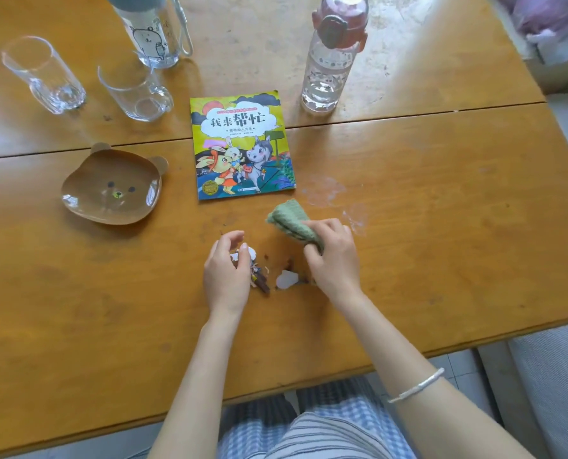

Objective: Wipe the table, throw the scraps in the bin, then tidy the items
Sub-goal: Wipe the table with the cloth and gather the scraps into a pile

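Observation:
A small heap of scraps (pixel 287 278), white paper bits and brown shavings, lies on the wooden table (pixel 441 246) between my two hands. My left hand (pixel 224 270) curls around the left side of the heap, fingers bent and touching some white and dark bits. My right hand (pixel 333 256) grips a folded green cloth (pixel 290 221) that rests on the table just right of the scraps. A damp streak (pixel 329 193) shows on the wood beyond the cloth.
A picture book (pixel 241 145) lies flat beyond my hands. A brown bear-shaped dish (pixel 112 188) sits to the left. Two clear glasses (pixel 44 76) (pixel 137 94) and two water bottles (pixel 151 31) (pixel 330 58) stand at the back. A plastic bag (pixel 554 31) is off the table's far right.

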Motion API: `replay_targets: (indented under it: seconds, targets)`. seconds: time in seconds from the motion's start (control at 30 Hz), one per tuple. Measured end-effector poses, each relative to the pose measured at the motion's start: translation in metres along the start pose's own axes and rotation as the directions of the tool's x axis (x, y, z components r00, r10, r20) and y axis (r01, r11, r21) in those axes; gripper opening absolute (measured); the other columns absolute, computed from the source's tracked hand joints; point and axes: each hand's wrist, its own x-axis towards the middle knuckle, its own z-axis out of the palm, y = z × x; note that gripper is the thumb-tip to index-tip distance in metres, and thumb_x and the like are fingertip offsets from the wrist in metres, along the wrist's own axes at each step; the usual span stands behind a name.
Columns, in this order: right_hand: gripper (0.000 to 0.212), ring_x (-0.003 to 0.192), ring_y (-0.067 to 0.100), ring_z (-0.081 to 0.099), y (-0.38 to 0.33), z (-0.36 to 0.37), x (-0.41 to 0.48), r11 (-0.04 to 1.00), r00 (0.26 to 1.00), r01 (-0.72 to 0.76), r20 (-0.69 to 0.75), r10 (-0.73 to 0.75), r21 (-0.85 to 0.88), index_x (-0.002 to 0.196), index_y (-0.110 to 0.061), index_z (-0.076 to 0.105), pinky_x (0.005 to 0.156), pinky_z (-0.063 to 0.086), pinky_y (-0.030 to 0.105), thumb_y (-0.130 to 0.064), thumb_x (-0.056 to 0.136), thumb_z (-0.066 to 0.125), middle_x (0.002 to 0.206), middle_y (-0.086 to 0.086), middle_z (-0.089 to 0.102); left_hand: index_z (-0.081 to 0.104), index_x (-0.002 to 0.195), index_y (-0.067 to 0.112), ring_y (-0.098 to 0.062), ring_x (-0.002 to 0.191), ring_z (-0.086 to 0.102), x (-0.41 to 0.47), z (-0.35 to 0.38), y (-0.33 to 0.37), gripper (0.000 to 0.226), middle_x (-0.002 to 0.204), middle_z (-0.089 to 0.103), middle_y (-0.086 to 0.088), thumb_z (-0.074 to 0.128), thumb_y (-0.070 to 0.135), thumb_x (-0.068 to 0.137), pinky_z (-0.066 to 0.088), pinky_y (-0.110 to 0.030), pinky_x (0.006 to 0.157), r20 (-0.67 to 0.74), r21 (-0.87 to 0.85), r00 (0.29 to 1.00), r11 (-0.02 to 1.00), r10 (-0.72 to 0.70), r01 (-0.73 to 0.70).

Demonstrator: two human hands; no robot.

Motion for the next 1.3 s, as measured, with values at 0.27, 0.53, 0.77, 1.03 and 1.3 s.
replay_targets:
  seconds: [0.27, 0.53, 0.77, 1.03, 1.3]
  targets:
    - [0.044, 0.108, 0.031, 0.047, 0.036, -0.007, -0.001, 0.980, 0.981, -0.194, -0.033, 0.193, -0.048, 0.125, -0.016, 0.053, 0.083, 0.037, 0.031, -0.005, 0.083, 0.050, 0.115, 0.011, 0.052, 0.061, 0.109, 0.009, -0.016, 0.097, 0.056, -0.009, -0.003, -0.006, 0.023, 0.110, 0.063, -0.004, 0.049, 0.007, 0.090, 0.041, -0.023, 0.082, -0.084, -0.053, 0.994, 0.996, -0.077, 0.072]
    - [0.044, 0.107, 0.027, 0.046, -0.003, 0.035, -0.022, 0.999, 0.986, -0.040, 0.161, 0.035, 0.027, 0.127, -0.016, 0.050, 0.078, 0.039, 0.031, -0.009, 0.084, 0.051, 0.115, 0.010, 0.049, 0.061, 0.109, 0.007, -0.015, 0.095, 0.055, -0.032, -0.015, -0.023, 0.023, 0.111, 0.063, -0.007, 0.049, 0.004, 0.090, 0.042, -0.024, 0.081, -0.204, -0.007, 0.966, 0.987, -0.158, 0.160]
    - [0.042, 0.110, 0.023, 0.046, -0.022, 0.033, -0.014, 0.992, 0.967, 0.080, 0.235, -0.101, 0.098, 0.126, -0.017, 0.052, 0.074, 0.036, 0.027, -0.009, 0.084, 0.049, 0.114, 0.008, 0.053, 0.059, 0.112, 0.008, -0.019, 0.103, 0.055, -0.042, -0.017, -0.028, 0.024, 0.116, 0.061, -0.008, 0.048, 0.007, 0.091, 0.043, -0.026, 0.085, -0.258, 0.012, 0.945, 0.977, -0.201, 0.211]
    - [0.043, 0.107, 0.026, 0.047, 0.009, 0.015, 0.007, 1.000, 0.993, -0.019, 0.116, 0.020, -0.015, 0.127, -0.019, 0.051, 0.071, 0.033, 0.027, -0.010, 0.085, 0.048, 0.114, 0.010, 0.052, 0.059, 0.112, 0.008, -0.017, 0.102, 0.055, -0.037, -0.024, -0.031, 0.024, 0.116, 0.061, -0.008, 0.047, 0.007, 0.091, 0.042, -0.025, 0.082, -0.255, -0.024, 0.944, 0.978, -0.208, 0.209]
    - [0.041, 0.109, 0.025, 0.050, -0.042, 0.058, -0.005, 0.999, 0.964, 0.040, 0.263, -0.036, -0.009, 0.126, -0.018, 0.053, 0.072, 0.037, 0.027, -0.013, 0.085, 0.050, 0.117, 0.007, 0.052, 0.058, 0.114, 0.010, -0.013, 0.102, 0.054, -0.029, -0.058, -0.052, 0.024, 0.115, 0.060, -0.004, 0.047, 0.009, 0.092, 0.045, -0.027, 0.088, -0.173, -0.034, 0.966, 0.981, -0.195, 0.192]
